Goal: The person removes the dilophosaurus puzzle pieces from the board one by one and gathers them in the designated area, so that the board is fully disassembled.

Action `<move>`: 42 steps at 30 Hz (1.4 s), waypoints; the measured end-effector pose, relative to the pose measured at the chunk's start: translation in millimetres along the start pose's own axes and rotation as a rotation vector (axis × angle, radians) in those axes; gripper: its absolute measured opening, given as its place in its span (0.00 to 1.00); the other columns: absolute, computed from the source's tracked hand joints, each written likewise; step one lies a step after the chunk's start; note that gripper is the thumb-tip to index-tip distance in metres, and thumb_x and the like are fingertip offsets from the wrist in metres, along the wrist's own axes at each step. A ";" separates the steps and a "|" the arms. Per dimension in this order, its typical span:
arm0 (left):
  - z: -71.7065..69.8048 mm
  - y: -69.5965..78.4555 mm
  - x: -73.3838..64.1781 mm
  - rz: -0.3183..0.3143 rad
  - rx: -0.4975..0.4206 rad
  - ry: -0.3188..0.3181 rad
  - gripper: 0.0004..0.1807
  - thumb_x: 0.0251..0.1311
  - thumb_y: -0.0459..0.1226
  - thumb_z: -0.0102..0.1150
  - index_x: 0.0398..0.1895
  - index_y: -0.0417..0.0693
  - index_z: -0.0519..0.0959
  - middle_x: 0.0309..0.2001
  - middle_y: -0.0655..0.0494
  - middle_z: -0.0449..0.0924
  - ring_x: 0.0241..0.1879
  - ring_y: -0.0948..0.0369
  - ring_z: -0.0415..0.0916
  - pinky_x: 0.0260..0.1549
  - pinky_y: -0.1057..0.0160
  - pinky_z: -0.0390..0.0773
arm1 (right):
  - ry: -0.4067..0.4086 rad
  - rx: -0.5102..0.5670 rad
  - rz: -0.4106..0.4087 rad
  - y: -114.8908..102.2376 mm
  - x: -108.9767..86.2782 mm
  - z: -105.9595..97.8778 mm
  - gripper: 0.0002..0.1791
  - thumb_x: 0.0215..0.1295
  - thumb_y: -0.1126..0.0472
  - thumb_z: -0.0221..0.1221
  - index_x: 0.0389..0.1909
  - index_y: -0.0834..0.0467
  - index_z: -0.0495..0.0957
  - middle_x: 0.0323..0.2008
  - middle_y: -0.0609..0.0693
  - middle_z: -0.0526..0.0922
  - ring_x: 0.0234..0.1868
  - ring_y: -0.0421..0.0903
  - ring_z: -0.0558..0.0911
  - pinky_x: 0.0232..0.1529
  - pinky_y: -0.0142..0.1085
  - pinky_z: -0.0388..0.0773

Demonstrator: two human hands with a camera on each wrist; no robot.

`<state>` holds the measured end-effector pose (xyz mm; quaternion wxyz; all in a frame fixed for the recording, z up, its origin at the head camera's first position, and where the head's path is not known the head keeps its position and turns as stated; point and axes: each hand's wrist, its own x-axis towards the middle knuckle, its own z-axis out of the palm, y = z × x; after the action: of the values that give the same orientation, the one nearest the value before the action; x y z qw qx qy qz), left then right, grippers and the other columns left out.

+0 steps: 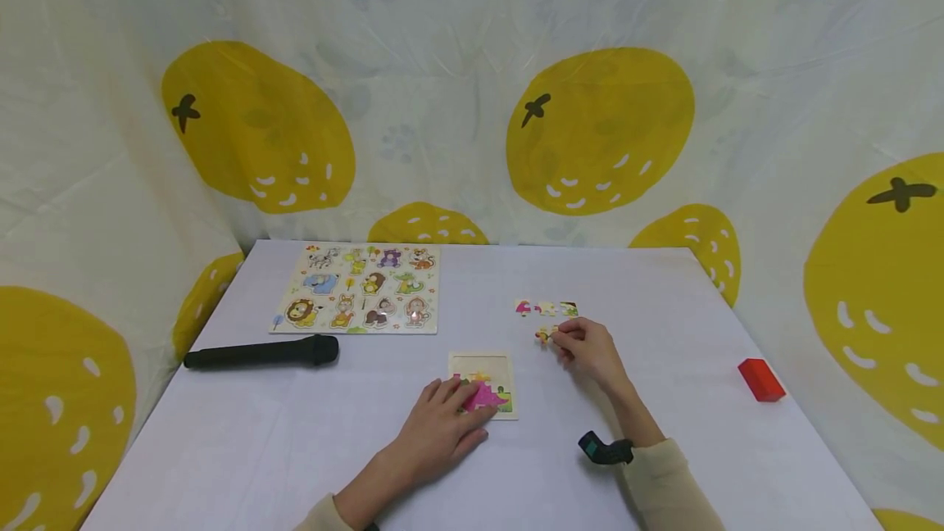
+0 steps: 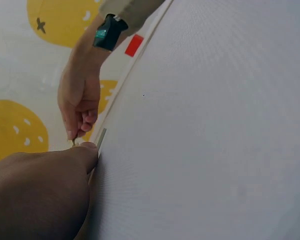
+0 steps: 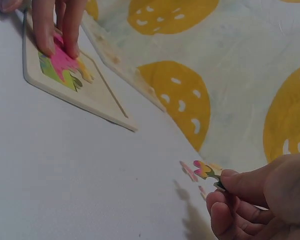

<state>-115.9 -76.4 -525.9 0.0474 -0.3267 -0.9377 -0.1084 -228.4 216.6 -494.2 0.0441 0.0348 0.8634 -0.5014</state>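
Note:
A small wooden puzzle tray (image 1: 497, 364) lies flat near the table's middle. Pink, green and yellow pieces (image 3: 63, 62) fill its near part, while bare wood shows along the far side. My left hand (image 1: 437, 423) rests on the tray, its extended fingers touching the pink pieces. To the tray's right and above the table, my right hand (image 1: 592, 351) pinches a jigsaw piece (image 3: 205, 170) between thumb and fingers; pink, yellow and green show on it. Just beyond that hand lie three loose puzzle pieces (image 1: 546, 309) in a row.
A large animal puzzle board (image 1: 354, 289) lies at the back left. In front of it is a black microphone (image 1: 261, 352). Near the table's right edge sits a red block (image 1: 762, 380). A curtain with yellow fruit prints (image 1: 601, 129) hangs behind the white table (image 1: 243, 441).

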 end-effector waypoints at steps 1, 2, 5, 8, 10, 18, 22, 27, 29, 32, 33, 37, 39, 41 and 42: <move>0.3 -0.1 0.0 0.000 -0.002 -0.001 0.23 0.73 0.57 0.46 0.69 0.75 0.71 0.73 0.56 0.67 0.73 0.48 0.62 0.70 0.39 0.63 | 0.011 0.003 0.007 2.1 1.5 -1.4 0.14 0.67 0.62 0.63 0.46 0.68 0.78 0.33 0.58 0.86 0.25 0.43 0.81 0.26 0.32 0.81; 0.6 -0.2 -0.1 0.000 -0.004 -0.002 0.23 0.73 0.57 0.46 0.69 0.75 0.71 0.73 0.56 0.67 0.73 0.48 0.62 0.70 0.39 0.62 | 0.017 0.002 0.014 4.2 2.9 -2.8 0.14 0.67 0.62 0.63 0.47 0.68 0.78 0.33 0.58 0.85 0.25 0.43 0.81 0.26 0.32 0.81; 1.2 -0.5 -0.4 -0.002 -0.008 -0.008 0.23 0.73 0.57 0.46 0.69 0.76 0.71 0.73 0.57 0.66 0.73 0.48 0.62 0.70 0.39 0.62 | 0.033 -0.003 0.037 9.1 6.1 -6.2 0.14 0.68 0.61 0.62 0.48 0.67 0.78 0.34 0.58 0.85 0.25 0.43 0.81 0.27 0.31 0.81; 1.8 -0.7 -0.5 -0.005 -0.009 -0.008 0.23 0.73 0.57 0.46 0.69 0.76 0.71 0.73 0.57 0.66 0.73 0.48 0.61 0.70 0.39 0.62 | 0.046 -0.016 0.063 12.6 7.7 -8.7 0.15 0.69 0.59 0.62 0.50 0.66 0.78 0.34 0.57 0.85 0.25 0.43 0.81 0.27 0.31 0.80; 2.1 -0.8 -0.6 -0.006 -0.010 -0.007 0.23 0.72 0.57 0.46 0.69 0.76 0.71 0.73 0.57 0.66 0.73 0.48 0.61 0.70 0.39 0.62 | 0.059 -0.028 0.078 14.1 8.5 -10.1 0.16 0.70 0.58 0.61 0.50 0.66 0.79 0.33 0.56 0.84 0.25 0.42 0.80 0.26 0.30 0.79; 2.5 -0.9 -0.8 -0.001 -0.013 0.007 0.23 0.72 0.57 0.46 0.69 0.75 0.71 0.73 0.56 0.67 0.73 0.48 0.62 0.70 0.39 0.62 | 0.129 -0.064 0.117 18.3 11.7 -14.7 0.16 0.70 0.57 0.60 0.49 0.66 0.80 0.28 0.53 0.83 0.23 0.42 0.79 0.25 0.30 0.77; 2.3 -0.8 -0.7 0.004 -0.013 0.014 0.23 0.72 0.57 0.47 0.69 0.74 0.72 0.72 0.56 0.67 0.72 0.48 0.62 0.70 0.39 0.62 | 0.149 -0.088 0.123 19.8 12.8 -15.9 0.17 0.71 0.56 0.59 0.50 0.65 0.79 0.28 0.54 0.81 0.22 0.43 0.78 0.23 0.30 0.77; 1.2 -0.2 -0.5 0.007 -0.014 0.019 0.23 0.72 0.57 0.47 0.68 0.74 0.72 0.72 0.56 0.67 0.72 0.48 0.62 0.69 0.39 0.62 | 0.180 -0.101 0.093 22.9 14.1 -16.1 0.17 0.71 0.56 0.59 0.49 0.67 0.79 0.25 0.53 0.80 0.19 0.43 0.76 0.20 0.29 0.76; 1.0 0.0 -0.4 0.006 -0.016 0.017 0.23 0.72 0.57 0.47 0.68 0.74 0.72 0.72 0.56 0.67 0.72 0.48 0.62 0.70 0.39 0.62 | 0.192 -0.110 0.077 24.1 14.5 -15.9 0.16 0.71 0.57 0.59 0.48 0.67 0.80 0.24 0.53 0.79 0.18 0.43 0.76 0.18 0.29 0.76; 0.7 0.2 -0.4 0.003 -0.021 0.011 0.23 0.72 0.57 0.47 0.68 0.74 0.72 0.72 0.56 0.67 0.73 0.48 0.62 0.70 0.39 0.62 | 0.211 -0.128 0.063 25.5 15.5 -15.3 0.16 0.71 0.57 0.59 0.47 0.67 0.80 0.23 0.53 0.79 0.16 0.42 0.76 0.17 0.29 0.75; 0.7 0.2 -0.4 0.002 -0.023 0.008 0.23 0.72 0.57 0.47 0.68 0.74 0.72 0.72 0.56 0.67 0.73 0.48 0.62 0.70 0.39 0.62 | 0.215 -0.134 0.060 25.9 15.7 -15.0 0.16 0.71 0.57 0.59 0.47 0.67 0.80 0.23 0.53 0.79 0.16 0.42 0.76 0.17 0.29 0.75; 0.1 0.0 -0.6 0.004 -0.025 0.012 0.23 0.72 0.56 0.47 0.68 0.74 0.72 0.73 0.56 0.67 0.73 0.48 0.62 0.70 0.39 0.63 | 0.233 -0.155 0.051 25.9 15.7 -12.9 0.16 0.71 0.57 0.59 0.46 0.67 0.81 0.22 0.53 0.79 0.15 0.42 0.76 0.17 0.29 0.74; -0.7 -0.2 -0.7 0.011 -0.020 0.038 0.22 0.72 0.55 0.49 0.67 0.71 0.74 0.71 0.56 0.69 0.72 0.48 0.63 0.69 0.40 0.64 | 0.240 -0.165 0.037 25.1 15.3 -11.6 0.15 0.71 0.58 0.59 0.46 0.68 0.81 0.22 0.53 0.79 0.15 0.42 0.76 0.16 0.29 0.74; -1.5 -0.5 -0.7 0.021 -0.009 0.082 0.21 0.71 0.54 0.52 0.64 0.67 0.77 0.70 0.56 0.71 0.70 0.48 0.66 0.67 0.41 0.67 | 0.252 -0.181 0.023 24.5 15.1 -10.3 0.15 0.70 0.59 0.59 0.45 0.68 0.81 0.21 0.54 0.80 0.14 0.42 0.75 0.16 0.28 0.74; -1.8 -0.6 -0.7 0.025 -0.003 0.103 0.21 0.70 0.53 0.53 0.63 0.65 0.78 0.69 0.55 0.73 0.69 0.48 0.67 0.66 0.42 0.68 | 0.258 -0.189 0.017 24.3 15.1 -9.7 0.14 0.70 0.59 0.59 0.45 0.68 0.81 0.21 0.54 0.80 0.14 0.42 0.75 0.16 0.28 0.74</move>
<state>-115.7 -77.7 -524.4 0.0968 -0.3326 -0.9296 -0.1259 -241.3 237.3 -512.0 -0.0598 0.1021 0.9049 -0.4089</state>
